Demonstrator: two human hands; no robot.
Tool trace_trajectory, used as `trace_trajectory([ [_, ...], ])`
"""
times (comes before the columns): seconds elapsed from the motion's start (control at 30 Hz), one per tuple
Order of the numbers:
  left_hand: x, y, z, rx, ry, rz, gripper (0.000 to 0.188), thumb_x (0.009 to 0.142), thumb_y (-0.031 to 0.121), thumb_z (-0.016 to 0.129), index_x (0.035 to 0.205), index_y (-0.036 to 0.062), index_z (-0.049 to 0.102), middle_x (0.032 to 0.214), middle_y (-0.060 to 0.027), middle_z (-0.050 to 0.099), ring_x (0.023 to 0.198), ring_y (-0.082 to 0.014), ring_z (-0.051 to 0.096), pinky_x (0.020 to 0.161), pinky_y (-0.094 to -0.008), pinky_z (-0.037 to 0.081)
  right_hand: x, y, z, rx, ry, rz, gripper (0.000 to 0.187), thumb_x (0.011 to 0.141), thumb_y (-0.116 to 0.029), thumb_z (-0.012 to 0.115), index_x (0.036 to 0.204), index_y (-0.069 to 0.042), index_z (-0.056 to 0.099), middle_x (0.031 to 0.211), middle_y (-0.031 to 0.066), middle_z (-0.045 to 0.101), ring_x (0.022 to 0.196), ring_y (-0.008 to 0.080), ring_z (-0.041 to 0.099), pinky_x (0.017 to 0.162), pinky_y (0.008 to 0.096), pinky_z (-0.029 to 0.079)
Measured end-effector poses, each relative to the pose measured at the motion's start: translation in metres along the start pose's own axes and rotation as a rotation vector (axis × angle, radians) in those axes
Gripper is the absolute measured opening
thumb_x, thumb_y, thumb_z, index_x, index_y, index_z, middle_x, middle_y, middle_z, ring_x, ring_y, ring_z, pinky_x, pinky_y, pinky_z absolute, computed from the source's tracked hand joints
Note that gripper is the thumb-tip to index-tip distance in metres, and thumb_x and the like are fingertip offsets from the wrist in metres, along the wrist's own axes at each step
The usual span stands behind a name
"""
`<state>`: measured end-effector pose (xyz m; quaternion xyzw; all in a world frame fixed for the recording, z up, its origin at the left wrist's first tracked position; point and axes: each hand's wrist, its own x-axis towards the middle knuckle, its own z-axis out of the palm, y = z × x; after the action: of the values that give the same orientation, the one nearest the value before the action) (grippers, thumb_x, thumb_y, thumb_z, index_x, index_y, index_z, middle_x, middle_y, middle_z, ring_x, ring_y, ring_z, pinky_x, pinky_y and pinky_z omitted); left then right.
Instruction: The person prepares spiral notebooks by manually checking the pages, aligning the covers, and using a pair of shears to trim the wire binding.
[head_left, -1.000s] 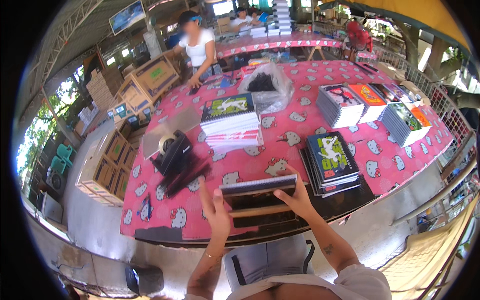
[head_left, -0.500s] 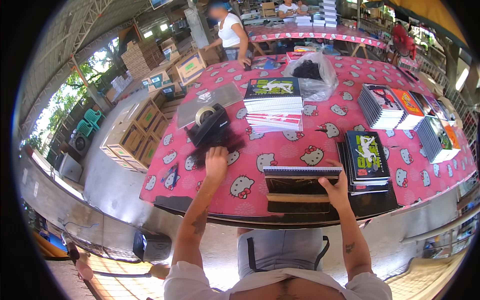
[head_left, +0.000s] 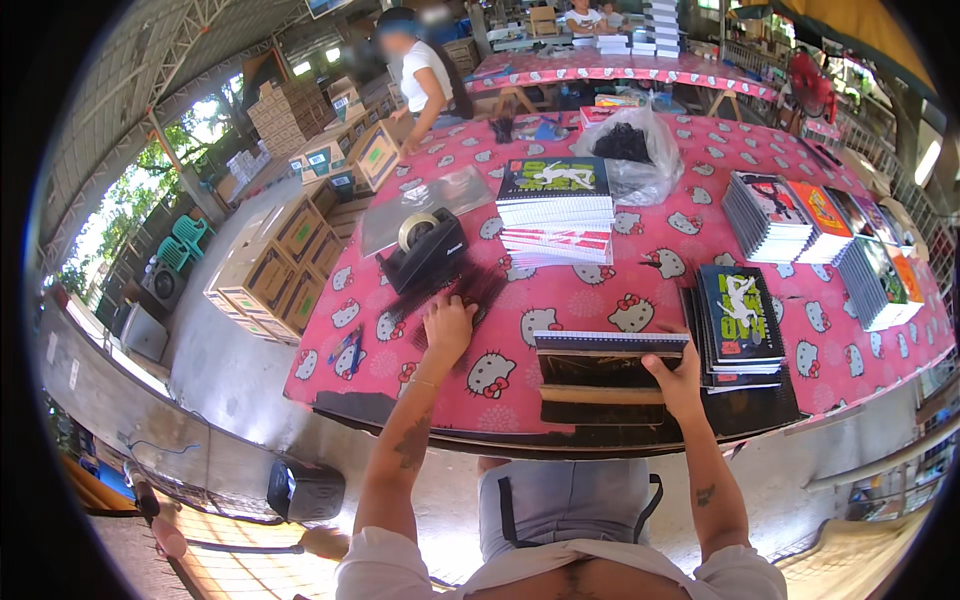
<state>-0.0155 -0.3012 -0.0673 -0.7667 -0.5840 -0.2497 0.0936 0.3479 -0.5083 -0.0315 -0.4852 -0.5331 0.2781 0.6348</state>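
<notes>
My left hand (head_left: 447, 328) is bent down over a loose pile of thin black binding coils (head_left: 485, 300), its fingers in among them. My right hand (head_left: 677, 376) grips the right end of an unbound notebook (head_left: 610, 342), thumb on the near side and fingers behind. The notebook stands with its punched edge up, against a low black block with a tan strip (head_left: 600, 396) at the table's front edge. Just right of it, a stack of black-covered notebooks (head_left: 740, 315) with green lettering and a white figure lies on the table.
A black tape dispenser (head_left: 425, 255) stands beyond the coils, by a clear plastic sheet (head_left: 415, 210). Behind are a tall notebook stack (head_left: 555, 205) and a plastic bag (head_left: 645, 170) of black coils. More notebooks (head_left: 768, 218) fill the right; a co-worker (head_left: 425, 80) stands at the far left.
My left hand has shifted right and farther over the coils, its fingers now more bent. My right hand keeps its hold on the notebook. The co-worker has turned toward the boxes.
</notes>
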Motion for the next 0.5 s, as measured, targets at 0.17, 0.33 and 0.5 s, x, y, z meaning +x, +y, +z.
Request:
trace_trajectory([
  [0.17, -0.005, -0.007, 0.000, 0.141, -0.026, 0.053, 0.023, 0.094, 0.019, 0.063, 0.112, 0.0053, 0.057, 0.102, -0.0147, 0.064, 0.104, -0.0358, 0.065, 0.084, -0.0470, 0.056, -0.003, -0.004, 0.000, 0.033, 0.003, 0.005, 0.056, 0.087, -0.019, 0.082, 0.131, 0.001, 0.056, 0.116, 0.0110, 0.067, 0.108, 0.0179, 0.062, 0.097, 0.0319, 0.048],
  [0.33, -0.006, 0.024, -0.022, 0.165, 0.181, 0.257, 0.029, 0.088, 0.015, 0.063, 0.114, 0.0051, 0.055, 0.095, -0.0135, 0.059, 0.097, -0.0338, 0.065, 0.080, -0.0463, 0.056, -0.004, -0.004, -0.006, 0.016, 0.047, 0.012, 0.057, 0.086, -0.018, 0.083, 0.131, 0.001, 0.055, 0.115, 0.0108, 0.067, 0.109, 0.0180, 0.061, 0.099, 0.0318, 0.047],
  [0.5, -0.026, -0.013, -0.033, 0.175, 0.001, 0.250, 0.027, 0.087, 0.010, 0.060, 0.114, 0.0038, 0.057, 0.093, -0.0142, 0.058, 0.084, -0.0332, 0.066, 0.074, -0.0472, 0.056, 0.000, -0.006, -0.002, -0.045, 0.031, -0.044, 0.064, 0.085, -0.021, 0.083, 0.137, 0.001, 0.053, 0.127, 0.0137, 0.061, 0.119, 0.0210, 0.056, 0.105, 0.0357, 0.042],
])
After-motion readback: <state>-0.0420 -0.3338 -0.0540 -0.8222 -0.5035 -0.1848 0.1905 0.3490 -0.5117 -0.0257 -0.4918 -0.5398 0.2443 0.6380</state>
